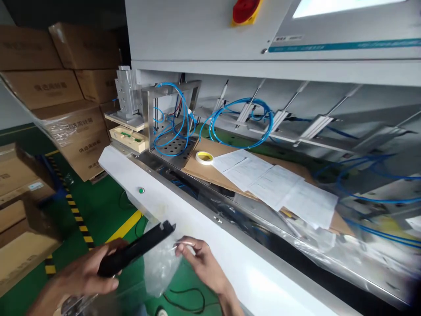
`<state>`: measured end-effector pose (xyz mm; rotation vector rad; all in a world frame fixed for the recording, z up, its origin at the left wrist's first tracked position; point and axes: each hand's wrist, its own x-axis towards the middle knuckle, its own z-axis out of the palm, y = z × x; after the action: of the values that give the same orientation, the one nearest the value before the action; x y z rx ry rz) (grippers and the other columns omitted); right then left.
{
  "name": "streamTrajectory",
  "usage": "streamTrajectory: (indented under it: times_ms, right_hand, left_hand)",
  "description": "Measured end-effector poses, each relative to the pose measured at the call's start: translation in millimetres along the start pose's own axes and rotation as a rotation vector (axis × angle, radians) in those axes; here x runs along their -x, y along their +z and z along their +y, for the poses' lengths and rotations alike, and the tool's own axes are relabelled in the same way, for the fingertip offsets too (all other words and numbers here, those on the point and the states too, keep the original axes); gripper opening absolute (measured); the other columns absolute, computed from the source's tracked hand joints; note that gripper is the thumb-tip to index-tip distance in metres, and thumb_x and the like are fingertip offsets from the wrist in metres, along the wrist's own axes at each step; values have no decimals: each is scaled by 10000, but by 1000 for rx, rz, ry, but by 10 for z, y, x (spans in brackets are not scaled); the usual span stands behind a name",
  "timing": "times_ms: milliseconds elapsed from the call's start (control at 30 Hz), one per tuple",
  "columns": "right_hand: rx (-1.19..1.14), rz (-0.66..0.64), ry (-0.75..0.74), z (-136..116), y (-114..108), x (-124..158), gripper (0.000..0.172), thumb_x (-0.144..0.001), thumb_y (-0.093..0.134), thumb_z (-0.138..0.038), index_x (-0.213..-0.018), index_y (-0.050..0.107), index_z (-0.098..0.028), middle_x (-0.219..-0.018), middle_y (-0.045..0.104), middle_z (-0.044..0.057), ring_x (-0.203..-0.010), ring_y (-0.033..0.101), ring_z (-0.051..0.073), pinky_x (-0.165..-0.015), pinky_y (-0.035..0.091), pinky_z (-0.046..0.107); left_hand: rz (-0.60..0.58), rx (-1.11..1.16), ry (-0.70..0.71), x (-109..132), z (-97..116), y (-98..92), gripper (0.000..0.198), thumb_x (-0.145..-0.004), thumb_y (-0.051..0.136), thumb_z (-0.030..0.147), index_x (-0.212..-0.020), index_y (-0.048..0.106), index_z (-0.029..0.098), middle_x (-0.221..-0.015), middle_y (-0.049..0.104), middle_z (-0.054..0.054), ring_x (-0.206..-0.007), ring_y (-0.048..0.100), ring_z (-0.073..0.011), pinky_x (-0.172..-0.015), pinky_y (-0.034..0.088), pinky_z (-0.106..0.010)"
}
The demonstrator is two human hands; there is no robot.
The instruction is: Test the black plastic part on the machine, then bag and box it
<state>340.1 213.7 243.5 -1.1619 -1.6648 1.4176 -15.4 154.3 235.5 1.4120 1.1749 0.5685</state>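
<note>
A long black part (134,251) lies slanted low in the view, its notched end raised toward the white machine (197,228) and its lower end buried in the left hand (88,272). That hand wraps it from below, fingers curled over the near end and thumb along its side, so most of the part juts out past the grip, up and to the right. Just beside the raised end hangs a clear bag (161,263), crumpled and drooping downward. The right hand (204,261) pinches the bag's upper edge between thumb and fingertips, palm turned down, wrist angled in from the lower right. The two hands sit near each other, the bag between them.

Beyond, on the machine's deck, papers (276,184) rest on cardboard (210,171) beside a tape roll (204,157), with blue hoses (240,125) looping behind. Boxes (66,114) stack at the left over the green floor (98,210).
</note>
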Motion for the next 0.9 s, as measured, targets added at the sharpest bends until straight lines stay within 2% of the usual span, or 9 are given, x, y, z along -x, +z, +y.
streamTrajectory:
  times_ms: [100, 200, 400, 467, 533, 600, 700, 800, 900]
  right_hand:
    - [-70, 154, 45, -6, -127, -155, 577, -901, 625, -750, -764, 699, -195, -702, 655, 20, -696, 592, 158, -705, 499, 311]
    - [-125, 348, 115, 14, -218, -379, 629, -831, 663, -806, -862, 712, -180, -625, 587, -17, -578, 505, 132, -596, 437, 302]
    - [-182, 858, 257, 113, -360, -822, 788, -654, 743, -888, -891, 729, -137, -637, 633, 14, -536, 510, 128, -531, 407, 302]
    - [-209, 988, 311, 173, -348, -936, 827, -586, 759, -914, -865, 726, -136, -631, 631, 16, -521, 511, 128, -506, 398, 300]
    - [-214, 1108, 357, 232, -313, -1027, 840, -535, 774, -923, -828, 718, -139, -630, 636, 23, -509, 509, 129, -482, 395, 299]
    - [-194, 1204, 398, 274, -279, -1087, 863, -523, 787, -913, -892, 732, -135, -646, 663, 35, -505, 522, 136, -475, 414, 301]
    - [-65, 1303, 471, 288, -256, -1110, 940, -631, 758, -860, -1213, 713, -123, -759, 750, 78, -571, 634, 189, -558, 519, 339]
    - [280, 1405, 582, 269, -224, -1069, 870, -788, 701, -712, -1420, 614, -121, -1059, 797, 182, -798, 746, 288, -791, 596, 474]
    - [731, 1551, 543, 287, -89, -1017, 706, -913, 611, -591, -1450, 600, -133, -1324, 711, 255, -1131, 707, 389, -969, 551, 589]
  left_hand:
    - [-90, -31, 52, -497, 493, -246, 628, -801, 765, 404, -1398, 600, 303, -1067, 732, -43, -841, 673, -217, -725, 561, -311]
    - [-15, -137, 145, -1059, 778, -492, 530, -832, 725, 424, -1324, 611, 259, -1085, 739, -55, -844, 680, -212, -759, 569, -319]
    - [331, -306, 325, -2072, 822, -1161, 582, -802, 742, 428, -1327, 569, 245, -1202, 753, -61, -1160, 695, -281, -978, 567, -376]
    - [345, -262, 353, -2331, 781, -1305, 578, -798, 745, 433, -1312, 564, 243, -1207, 753, -66, -1176, 693, -281, -965, 571, -374]
    - [215, -184, 354, -2544, 733, -1345, 536, -800, 743, 433, -1272, 578, 238, -1198, 754, -70, -1112, 708, -266, -904, 582, -361]
    - [-2, -89, 318, -2723, 677, -1289, 504, -800, 737, 423, -1241, 588, 230, -1198, 752, -77, -1013, 716, -240, -811, 587, -341]
    - [-263, 18, 228, -2949, 582, -1119, 534, -791, 736, 416, -1263, 575, 224, -1210, 743, -81, -947, 706, -216, -737, 582, -324]
    - [-342, 14, 191, -3114, 494, -981, 507, -789, 734, 430, -1223, 575, 221, -1149, 739, -59, -941, 692, -207, -777, 580, -335]
    - [-346, -53, 207, -3195, 426, -926, 475, -793, 730, 444, -1183, 579, 218, -1059, 721, -37, -943, 677, -211, -811, 567, -350]
